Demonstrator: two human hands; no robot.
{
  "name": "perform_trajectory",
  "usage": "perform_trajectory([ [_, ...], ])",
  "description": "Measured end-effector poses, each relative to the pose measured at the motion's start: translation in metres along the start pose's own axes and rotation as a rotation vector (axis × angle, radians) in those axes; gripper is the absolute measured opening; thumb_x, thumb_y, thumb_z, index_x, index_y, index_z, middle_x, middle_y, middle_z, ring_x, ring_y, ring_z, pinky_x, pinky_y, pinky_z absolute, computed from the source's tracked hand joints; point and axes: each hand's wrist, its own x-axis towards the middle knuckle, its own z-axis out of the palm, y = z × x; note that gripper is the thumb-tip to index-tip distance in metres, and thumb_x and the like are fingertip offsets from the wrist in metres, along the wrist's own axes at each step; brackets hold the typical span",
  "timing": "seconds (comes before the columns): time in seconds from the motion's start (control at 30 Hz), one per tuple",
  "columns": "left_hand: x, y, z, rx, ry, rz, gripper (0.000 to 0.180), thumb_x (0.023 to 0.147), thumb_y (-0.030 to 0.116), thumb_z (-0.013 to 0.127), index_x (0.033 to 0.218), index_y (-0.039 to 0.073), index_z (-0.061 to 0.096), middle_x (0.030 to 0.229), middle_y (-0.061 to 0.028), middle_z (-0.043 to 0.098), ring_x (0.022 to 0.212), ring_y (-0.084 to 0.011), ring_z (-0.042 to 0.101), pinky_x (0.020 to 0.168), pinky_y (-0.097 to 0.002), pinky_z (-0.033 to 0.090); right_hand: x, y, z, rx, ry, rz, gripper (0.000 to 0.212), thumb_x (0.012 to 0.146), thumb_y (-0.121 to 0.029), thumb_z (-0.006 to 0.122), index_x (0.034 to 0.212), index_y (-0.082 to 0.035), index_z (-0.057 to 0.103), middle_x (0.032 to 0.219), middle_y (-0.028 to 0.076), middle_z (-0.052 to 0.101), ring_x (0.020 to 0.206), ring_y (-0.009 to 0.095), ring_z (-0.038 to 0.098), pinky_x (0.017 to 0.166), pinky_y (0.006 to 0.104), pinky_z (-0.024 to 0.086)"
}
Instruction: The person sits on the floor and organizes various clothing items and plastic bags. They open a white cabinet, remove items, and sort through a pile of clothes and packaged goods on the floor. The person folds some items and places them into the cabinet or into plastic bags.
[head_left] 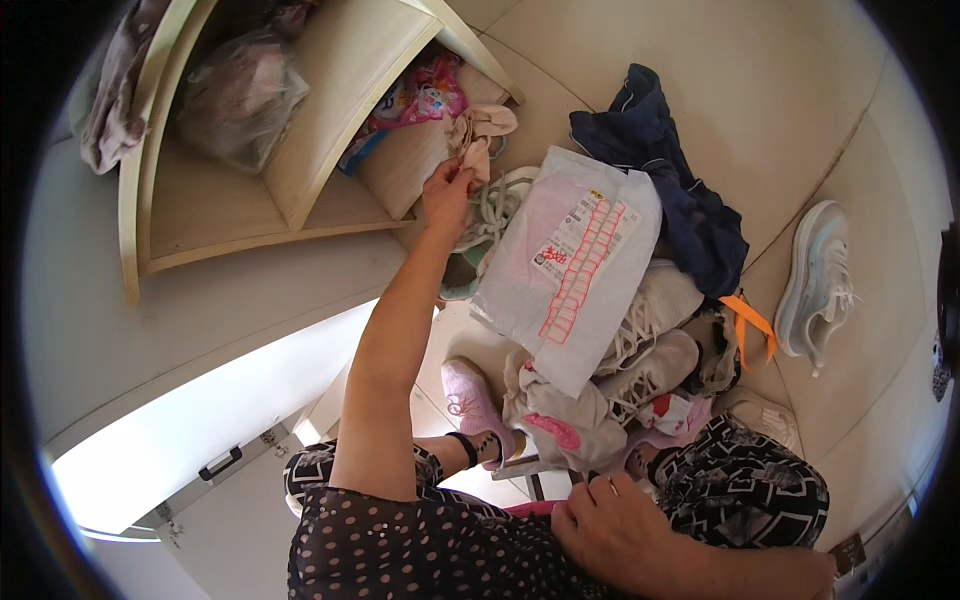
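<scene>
My left hand reaches forward, its fingers pinched on a crumpled beige cloth at the mouth of a wooden shelf compartment. Whether the cloth is a sock or another garment, I cannot tell. Just below this hand are white-laced sneakers, partly covered by a large white mailing bag with a printed label. Down in my lap rests my right hand, fingers loosely bent and slightly apart, holding nothing that shows.
The wooden shelf unit holds a clear plastic bag and a pink package. Navy clothing lies beyond the mailing bag. Lace-up shoes and a white bag pile nearer. A pale sneaker sits at right, past an orange strap.
</scene>
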Motion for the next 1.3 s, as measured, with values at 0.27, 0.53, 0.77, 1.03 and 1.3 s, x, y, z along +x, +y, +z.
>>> perform_trajectory([
  [0.27, -0.004, 0.003, -0.021, -0.13, 0.037, 0.108, 0.022, 0.079, 0.015, 0.061, 0.099, 0.01, 0.054, 0.101, -0.0032, 0.056, 0.09, -0.0161, 0.052, 0.077, -0.0309, 0.043, 0.002, 0.002, -0.001, -0.066, 0.014, -0.157, 0.015, 0.069, -0.015, 0.053, 0.078, -0.004, 0.059, 0.068, 0.006, 0.053, 0.066, 0.02, 0.05, 0.057, 0.0308, 0.037],
  [0.53, 0.031, 0.004, -0.002, 1.265, 0.114, 0.875, 0.019, 0.072, 0.007, 0.059, 0.09, 0.005, 0.055, 0.113, -0.0158, 0.047, 0.1, -0.0347, 0.048, 0.08, -0.0375, 0.043, 0.004, 0.002, 0.003, -0.045, -0.013, -0.165, 0.017, 0.07, -0.015, 0.053, 0.082, -0.005, 0.058, 0.07, 0.006, 0.052, 0.066, 0.02, 0.05, 0.057, 0.031, 0.037],
  [0.77, -0.009, 0.062, -0.004, -0.104, -0.019, 0.144, 0.024, 0.077, 0.004, 0.049, 0.101, 0.005, 0.051, 0.089, -0.0094, 0.057, 0.081, -0.0249, 0.057, 0.074, -0.0357, 0.049, 0.004, 0.009, 0.004, -0.07, -0.068, -0.048, 0.018, 0.071, -0.018, 0.055, 0.083, -0.006, 0.058, 0.074, 0.007, 0.052, 0.069, 0.021, 0.052, 0.058, 0.0322, 0.038],
  [1.03, -0.134, 0.15, -0.048, -0.635, -0.593, -0.079, 0.025, 0.08, 0.021, 0.049, 0.104, 0.013, 0.048, 0.103, -0.0046, 0.055, 0.096, -0.0198, 0.054, 0.083, -0.0364, 0.045, 0.032, 0.054, -0.038, 0.114, 0.562, 0.158, 0.05, 0.069, -0.011, 0.061, 0.116, 0.0, 0.047, 0.111, 0.02, 0.048, 0.094, 0.032, 0.053, 0.08, 0.0404, 0.043],
  [1.3, -0.243, 0.19, -0.092, -0.582, -0.668, -0.051, 0.036, 0.079, 0.03, 0.06, 0.106, 0.011, 0.048, 0.102, -0.0063, 0.056, 0.095, -0.0193, 0.056, 0.078, -0.0363, 0.049, 0.07, 0.035, -0.062, 0.982, 0.244, 0.056, 0.036, 0.073, -0.012, 0.064, 0.105, 0.0, 0.052, 0.096, 0.009, 0.057, 0.081, 0.016, 0.059, 0.073, 0.0293, 0.046],
])
